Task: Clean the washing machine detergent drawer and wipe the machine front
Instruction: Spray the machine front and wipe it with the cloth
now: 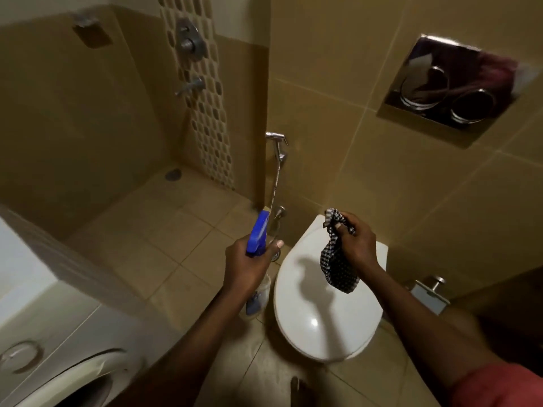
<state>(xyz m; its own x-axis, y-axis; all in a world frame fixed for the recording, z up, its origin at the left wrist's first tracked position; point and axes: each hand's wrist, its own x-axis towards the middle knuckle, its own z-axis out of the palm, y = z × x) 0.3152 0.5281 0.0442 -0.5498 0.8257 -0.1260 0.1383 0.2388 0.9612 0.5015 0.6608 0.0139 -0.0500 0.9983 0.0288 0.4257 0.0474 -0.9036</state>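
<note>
My left hand (246, 262) grips a spray bottle (258, 233) with a blue trigger head; its pale body with a blue label hangs below my fist. My right hand (357, 240) pinches a bunched black-and-white checked cloth (338, 265), which dangles over the toilet lid. The white washing machine (58, 333) sits at the lower left, with its round dial and the top of its door rim showing. The detergent drawer is out of sight.
A white toilet (320, 312) with its lid shut stands just ahead of my hands. A chrome hand sprayer (277, 145) hangs on the tiled wall, with a flush plate (449, 83) at the upper right. The shower corner with its floor drain (172, 174) lies to the left.
</note>
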